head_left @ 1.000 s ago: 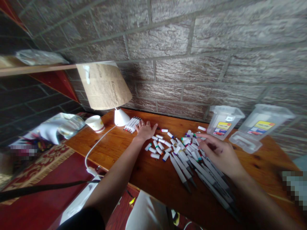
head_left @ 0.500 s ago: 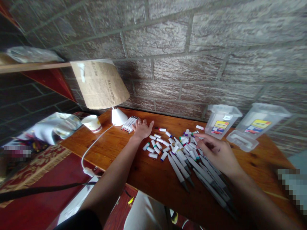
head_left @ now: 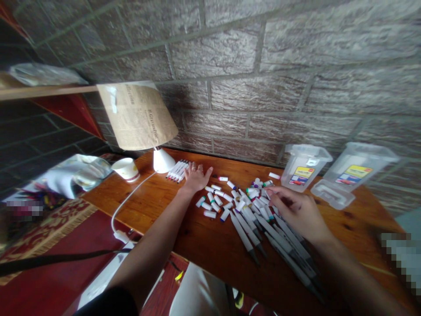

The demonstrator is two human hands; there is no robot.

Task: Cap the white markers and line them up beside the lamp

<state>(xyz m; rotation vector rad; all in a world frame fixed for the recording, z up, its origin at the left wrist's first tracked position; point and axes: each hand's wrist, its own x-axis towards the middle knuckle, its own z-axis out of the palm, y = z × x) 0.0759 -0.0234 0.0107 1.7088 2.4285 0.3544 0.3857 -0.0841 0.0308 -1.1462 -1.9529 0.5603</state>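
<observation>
My left hand (head_left: 196, 177) lies flat on the table with fingers spread, its fingertips beside a row of capped white markers (head_left: 177, 170). Over the right side of a pile of loose white marker caps (head_left: 241, 205) with coloured ends is my right hand (head_left: 297, 210). Its thumb and forefinger are drawn together at the caps; whatever sits between them is too small to make out. Several uncapped grey-white markers (head_left: 245, 230) lie below the pile, pointing toward me, some partly under the right hand and wrist.
Two clear plastic boxes (head_left: 304, 164) with yellow-blue labels stand at the back right, a clear lid (head_left: 333, 194) before them. At left are a lamp (head_left: 162, 160), a paper cup (head_left: 126, 170) and a white cable (head_left: 120, 206). A brick wall (head_left: 230, 96) rises behind the table.
My left hand has shifted very slightly right, a little away from the row of markers. My right hand has stayed at the pile, lowered a touch.
</observation>
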